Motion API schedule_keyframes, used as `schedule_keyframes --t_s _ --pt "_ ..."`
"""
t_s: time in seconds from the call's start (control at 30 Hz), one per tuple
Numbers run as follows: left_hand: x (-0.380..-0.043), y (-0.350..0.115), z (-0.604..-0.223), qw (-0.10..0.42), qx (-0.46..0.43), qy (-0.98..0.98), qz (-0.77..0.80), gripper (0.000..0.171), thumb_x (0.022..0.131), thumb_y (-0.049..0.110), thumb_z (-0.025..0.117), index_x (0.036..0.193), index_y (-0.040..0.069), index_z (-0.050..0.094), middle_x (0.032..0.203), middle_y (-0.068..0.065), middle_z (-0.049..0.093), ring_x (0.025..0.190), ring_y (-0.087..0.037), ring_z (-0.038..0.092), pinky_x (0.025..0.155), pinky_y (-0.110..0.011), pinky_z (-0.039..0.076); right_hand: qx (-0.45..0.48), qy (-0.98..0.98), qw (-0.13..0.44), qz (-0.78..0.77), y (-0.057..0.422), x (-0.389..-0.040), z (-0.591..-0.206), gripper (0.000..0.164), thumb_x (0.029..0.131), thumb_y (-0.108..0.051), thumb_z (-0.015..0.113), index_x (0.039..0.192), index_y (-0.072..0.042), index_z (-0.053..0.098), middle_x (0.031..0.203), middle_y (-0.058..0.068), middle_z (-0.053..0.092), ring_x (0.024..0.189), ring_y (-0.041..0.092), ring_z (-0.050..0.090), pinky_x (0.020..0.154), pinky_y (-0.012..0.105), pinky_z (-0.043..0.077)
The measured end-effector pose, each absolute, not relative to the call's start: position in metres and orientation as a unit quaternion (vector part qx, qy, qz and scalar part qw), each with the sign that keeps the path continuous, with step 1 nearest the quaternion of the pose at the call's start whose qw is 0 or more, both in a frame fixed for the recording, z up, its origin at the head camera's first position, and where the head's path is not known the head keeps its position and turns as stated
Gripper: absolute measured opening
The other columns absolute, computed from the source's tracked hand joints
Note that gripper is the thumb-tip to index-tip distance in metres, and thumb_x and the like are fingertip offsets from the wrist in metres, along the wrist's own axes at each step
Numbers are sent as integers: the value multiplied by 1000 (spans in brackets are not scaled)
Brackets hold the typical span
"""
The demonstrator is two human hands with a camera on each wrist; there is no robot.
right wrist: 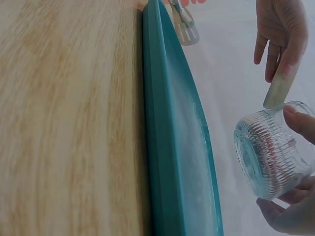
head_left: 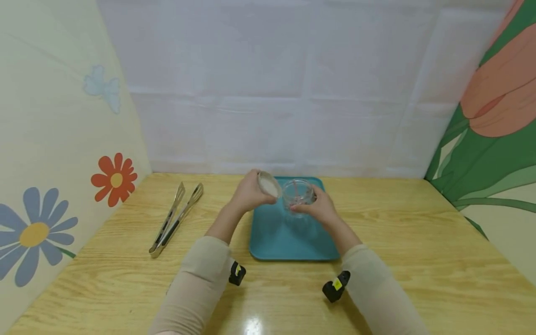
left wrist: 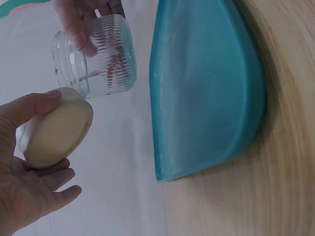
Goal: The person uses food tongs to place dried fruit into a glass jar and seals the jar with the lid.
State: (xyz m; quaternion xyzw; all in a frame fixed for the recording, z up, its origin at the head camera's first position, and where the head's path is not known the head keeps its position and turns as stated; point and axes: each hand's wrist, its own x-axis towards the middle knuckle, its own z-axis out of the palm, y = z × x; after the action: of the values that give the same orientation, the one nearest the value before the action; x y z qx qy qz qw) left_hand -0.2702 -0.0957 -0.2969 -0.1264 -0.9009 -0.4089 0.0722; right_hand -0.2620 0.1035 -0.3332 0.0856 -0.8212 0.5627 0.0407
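Over the tray, my left hand (head_left: 251,191) grips a round, cream-coloured lid (left wrist: 61,130) by its edge, thumb on one side and fingers on the other. The lid is tilted beside the mouth of a clear glass jar (head_left: 297,197). My right hand (head_left: 321,207) holds this jar, its thumb and fingers on opposite sides of the glass. Ribs run round the jar's wall (right wrist: 270,152), and something small and reddish shows through it. In the right wrist view, the lid's edge overlaps the jar near its rim.
A blue-green tray (head_left: 289,239) lies on the wooden table (head_left: 389,251) under both hands. Left of it lie metal tongs (head_left: 181,218) with black grips, their arms spread. White cloth (head_left: 276,135) hangs behind, and flower-printed panels stand at both sides.
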Motion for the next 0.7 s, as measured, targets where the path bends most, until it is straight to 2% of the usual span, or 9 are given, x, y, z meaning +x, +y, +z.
schedule_keyframes --t_s 0.2,0.43,0.7 --pt "-269 -94 -295 78 -151 -899 -403 82 62 26 76 127 1 34 113 -12 45 95 -28 47 72 -40 42 82 -825 25 559 105 -261 -336 76 64 -16 77 128 -4 37 116 15 46 101 28 44 79 41 39" --pt "-272 -85 -301 115 -163 -877 -436 75 61 32 76 120 0 44 115 -13 46 106 -27 42 86 -39 35 86 -826 19 556 105 -258 -337 76 64 -19 77 128 -7 37 115 12 47 99 26 46 77 40 40" --pt "-272 -66 -306 114 -162 -868 -455 77 64 40 73 122 0 44 115 -14 45 103 -26 43 79 -40 40 121 -809 19 575 102 -256 -338 74 65 -17 76 128 -8 38 115 15 48 97 25 47 76 39 41"
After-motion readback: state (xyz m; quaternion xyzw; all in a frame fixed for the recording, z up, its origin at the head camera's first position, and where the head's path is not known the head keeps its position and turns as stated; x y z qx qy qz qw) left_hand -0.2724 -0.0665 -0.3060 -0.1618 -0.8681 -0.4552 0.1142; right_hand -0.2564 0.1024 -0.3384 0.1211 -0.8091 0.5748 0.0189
